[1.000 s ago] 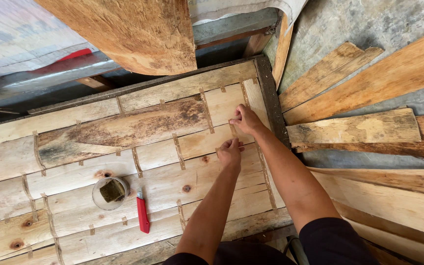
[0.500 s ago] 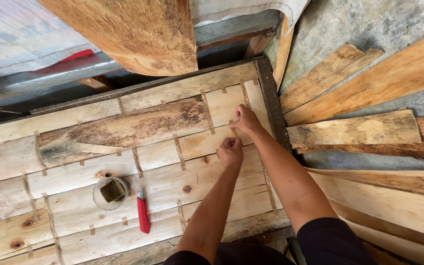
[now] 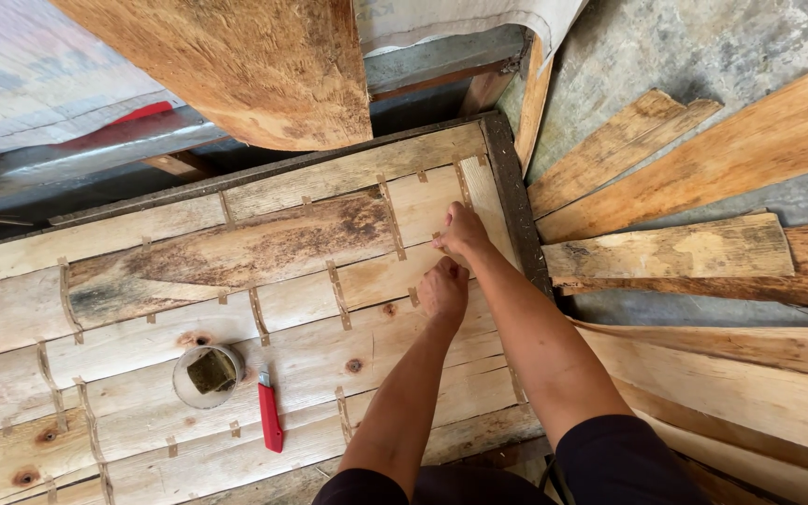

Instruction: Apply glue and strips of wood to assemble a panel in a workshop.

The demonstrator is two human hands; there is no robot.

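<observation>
Both hands have closed in on each other since a second ago, now touching near the right edge of the tabletop (image 3: 142, 411). Right hand (image 3: 463, 232) pinches the top end of a brown tape strip (image 3: 440, 245) on the boards; left hand (image 3: 442, 290) is curled shut just below it, holding what I can't tell. Red knife (image 3: 268, 421) and tape roll (image 3: 206, 375) lie near the front edge, untouched.
</observation>
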